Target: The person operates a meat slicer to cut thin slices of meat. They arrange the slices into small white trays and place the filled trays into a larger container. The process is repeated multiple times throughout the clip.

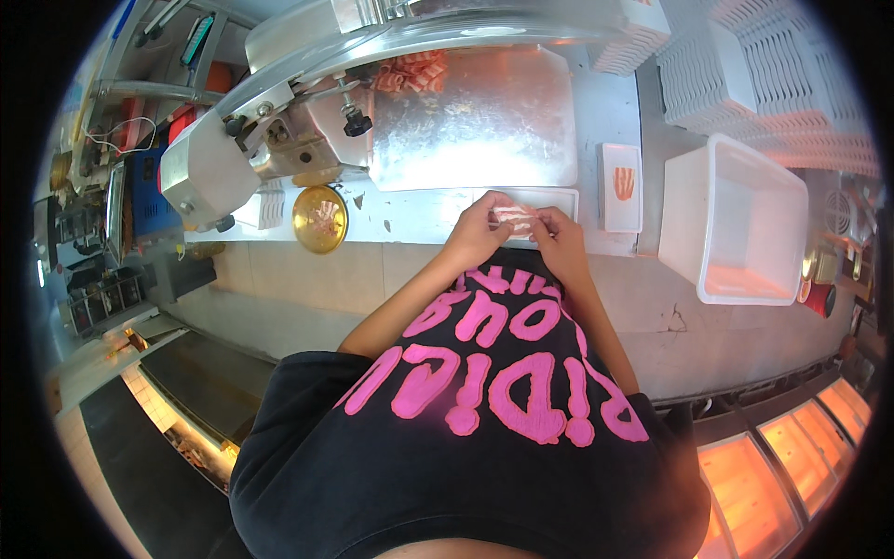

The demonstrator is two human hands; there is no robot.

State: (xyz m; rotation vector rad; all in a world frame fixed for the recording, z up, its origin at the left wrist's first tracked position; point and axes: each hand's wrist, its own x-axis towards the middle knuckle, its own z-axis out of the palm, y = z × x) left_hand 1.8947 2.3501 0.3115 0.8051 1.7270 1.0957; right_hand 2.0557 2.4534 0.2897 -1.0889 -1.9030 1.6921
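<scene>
My left hand and my right hand pinch a thin, streaky slice of raw meat between their fingers. They are over a shallow white tray at the counter's front edge, partly hidden by the hands. Behind it lies a large flat metal tray, with a pile of curled meat slices at its back left. To the right, another white tray carries a small meat portion.
A meat slicer with a round metal guard stands left and behind. Near it is a gold plate with meat scraps. On the right are a deep white plastic tub and stacked white trays. Glowing glass panels show at lower right.
</scene>
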